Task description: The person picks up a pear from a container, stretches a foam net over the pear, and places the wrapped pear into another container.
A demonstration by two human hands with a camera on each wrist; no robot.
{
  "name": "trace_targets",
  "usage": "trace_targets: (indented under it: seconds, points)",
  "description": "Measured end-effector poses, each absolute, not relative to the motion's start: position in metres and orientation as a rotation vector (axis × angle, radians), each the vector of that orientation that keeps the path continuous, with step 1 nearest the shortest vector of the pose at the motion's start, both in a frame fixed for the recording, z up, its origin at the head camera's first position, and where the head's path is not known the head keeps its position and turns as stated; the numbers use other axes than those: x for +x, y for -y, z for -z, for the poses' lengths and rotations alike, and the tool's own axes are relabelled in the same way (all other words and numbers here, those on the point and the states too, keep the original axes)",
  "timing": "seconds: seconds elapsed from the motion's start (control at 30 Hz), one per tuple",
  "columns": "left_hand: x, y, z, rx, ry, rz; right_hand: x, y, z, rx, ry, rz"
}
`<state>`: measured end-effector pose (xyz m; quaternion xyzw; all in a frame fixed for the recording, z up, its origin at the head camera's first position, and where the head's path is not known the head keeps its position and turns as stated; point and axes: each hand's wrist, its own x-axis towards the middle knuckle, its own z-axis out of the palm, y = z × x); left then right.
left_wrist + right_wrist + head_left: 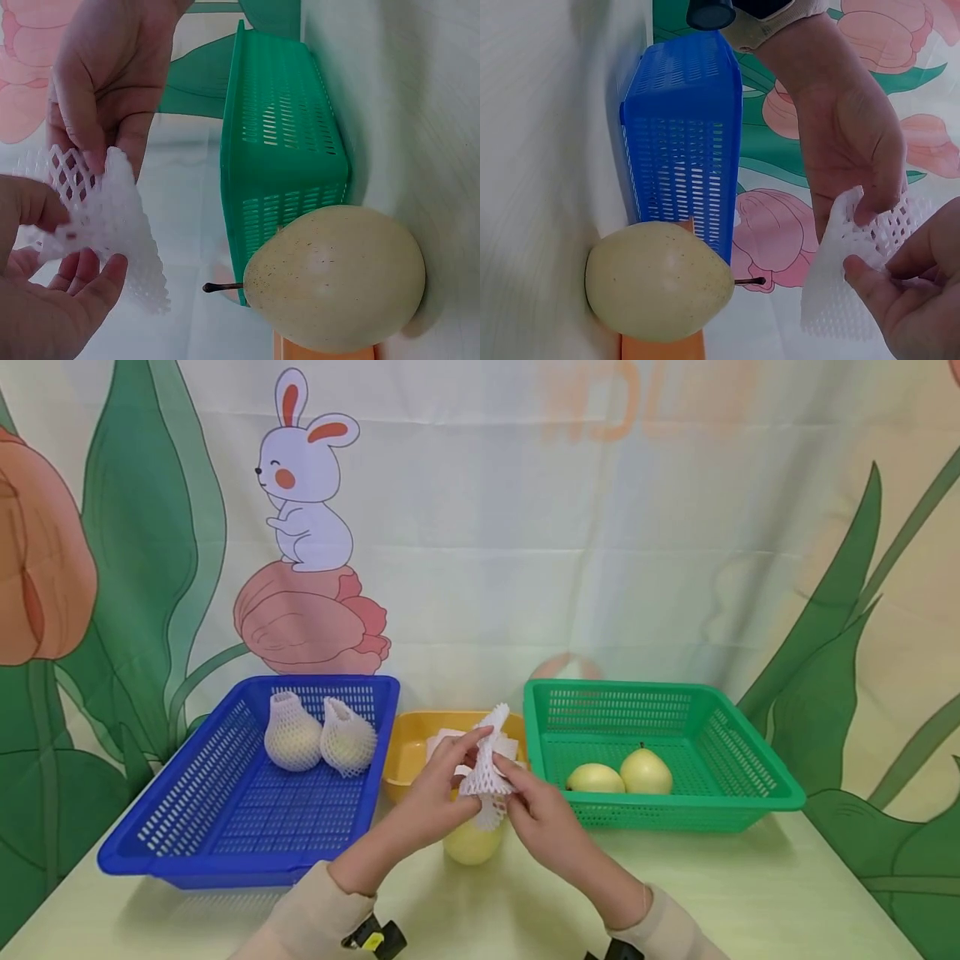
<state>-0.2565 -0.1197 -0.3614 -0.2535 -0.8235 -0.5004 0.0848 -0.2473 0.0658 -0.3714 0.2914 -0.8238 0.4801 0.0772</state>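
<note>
Between both hands is a white foam fruit net (491,768), held above the table with its mesh spread. My left hand (431,797) pinches one side of it, and my right hand (547,818) grips the other. Both hands' fingers show at the mesh in the left wrist view, where the net (135,232) flares out. A pale yellow pear (472,845) stands upright on the table just below the net, partly covered by it in the head view. Its dark stem points up, and the whole pear (660,281) shows bare in the right wrist view.
On the left stands a blue basket (258,852) with two pears in foam nets (292,739). A green basket (675,806) on the right holds two bare pears (647,771). Behind my hands, a yellow bin (405,752) contains white foam nets. A printed curtain (465,593) hangs behind.
</note>
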Motion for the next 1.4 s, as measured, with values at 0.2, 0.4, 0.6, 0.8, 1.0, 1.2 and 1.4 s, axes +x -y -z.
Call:
trace_targets:
  seconds: [0.2, 0.4, 0.6, 0.8, 1.0, 1.2, 1.4]
  points:
    - [-0.259, 0.119, 0.361, -0.489, 2.398, 1.522, -0.252, -0.067, 0.375, 0.806, 2.392, -1.497]
    - [-0.257, 0.116, 0.366, -0.470, 2.446, 1.583, -0.259, -0.065, 0.380, 0.811, 2.430, -1.600]
    - [-0.255, 0.112, 0.367, -0.442, 2.438, 1.605, -0.260, -0.062, 0.382, 0.755, 2.373, -1.644]
    - [-0.255, 0.115, 0.365, -0.390, 2.409, 1.472, -0.266, -0.066, 0.386, 0.699, 2.271, -1.588]
    - [-0.260, 0.130, 0.360, -0.287, 2.235, 1.561, -0.276, -0.081, 0.390, 0.548, 2.223, -1.615]
    - [-0.260, 0.134, 0.353, -0.151, 2.063, 2.118, -0.280, -0.089, 0.394, 0.416, 2.266, -1.784]
    - [-0.258, 0.147, 0.360, -0.640, 2.427, 2.028, -0.285, -0.091, 0.393, 0.345, 2.238, -1.985]
